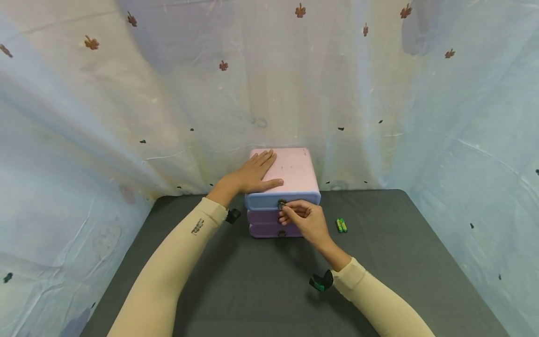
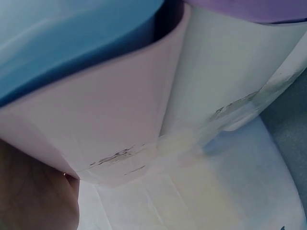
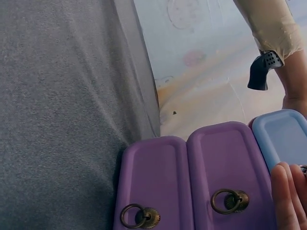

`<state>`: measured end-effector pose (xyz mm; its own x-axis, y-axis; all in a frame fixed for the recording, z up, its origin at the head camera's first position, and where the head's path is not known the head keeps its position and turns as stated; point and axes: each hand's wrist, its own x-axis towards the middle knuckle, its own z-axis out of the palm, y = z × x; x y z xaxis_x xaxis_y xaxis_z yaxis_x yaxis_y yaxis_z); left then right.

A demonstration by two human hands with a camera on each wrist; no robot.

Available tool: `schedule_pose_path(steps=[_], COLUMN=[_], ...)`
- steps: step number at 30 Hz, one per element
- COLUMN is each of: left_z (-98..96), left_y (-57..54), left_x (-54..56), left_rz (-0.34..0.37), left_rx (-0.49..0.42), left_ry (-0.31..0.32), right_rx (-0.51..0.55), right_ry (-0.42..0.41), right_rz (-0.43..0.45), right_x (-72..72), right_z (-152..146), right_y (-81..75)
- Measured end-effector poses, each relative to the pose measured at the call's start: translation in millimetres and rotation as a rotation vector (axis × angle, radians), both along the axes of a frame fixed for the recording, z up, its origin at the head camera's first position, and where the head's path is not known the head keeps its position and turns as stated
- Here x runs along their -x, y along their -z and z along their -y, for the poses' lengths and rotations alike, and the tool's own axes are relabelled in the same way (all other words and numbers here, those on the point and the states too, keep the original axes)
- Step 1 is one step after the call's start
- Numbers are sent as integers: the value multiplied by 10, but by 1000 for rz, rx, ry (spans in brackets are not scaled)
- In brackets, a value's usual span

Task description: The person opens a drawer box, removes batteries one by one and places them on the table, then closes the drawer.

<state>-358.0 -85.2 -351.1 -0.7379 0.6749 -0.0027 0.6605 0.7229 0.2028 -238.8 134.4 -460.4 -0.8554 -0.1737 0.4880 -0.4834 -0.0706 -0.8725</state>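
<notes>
A small chest of drawers has a pink top (image 1: 294,169), a light blue top drawer (image 1: 263,201) and two purple drawers (image 3: 228,163) below. My left hand (image 1: 256,175) rests flat on the pink top, fingers spread and thumb toward the front edge. With thumb and fingertips my right hand (image 1: 310,223) pinches the ring pull (image 1: 281,203) of the blue drawer. Brass ring pulls (image 3: 230,201) hang on both purple fronts. The left wrist view shows a dark gap between the blue front and the pink casing (image 2: 120,100).
Two green batteries (image 1: 341,225) lie side by side on the dark grey table (image 1: 252,290), right of the chest. A pale patterned curtain (image 1: 278,93) hangs behind the table and along both sides.
</notes>
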Motion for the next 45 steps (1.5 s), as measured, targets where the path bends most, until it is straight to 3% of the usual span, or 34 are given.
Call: schedule_pose_path(steps=[11,26,37,45], left_z=[21,11,-1,-7], left_y=[-1,2,2,3], left_x=[15,5,9,10], left_rz=[-4,2,-5,-10], left_rx=[-12,2,15,9], left_ry=[4,4,-2,-2], right_rx=[31,19,-55,-133], right_ry=[-10,34,62,133], right_rz=[35,23,46,85], right_x=[12,-90,-143,-172], right_z=[37,39,-69,-108], right_y=[-21,125,320,472])
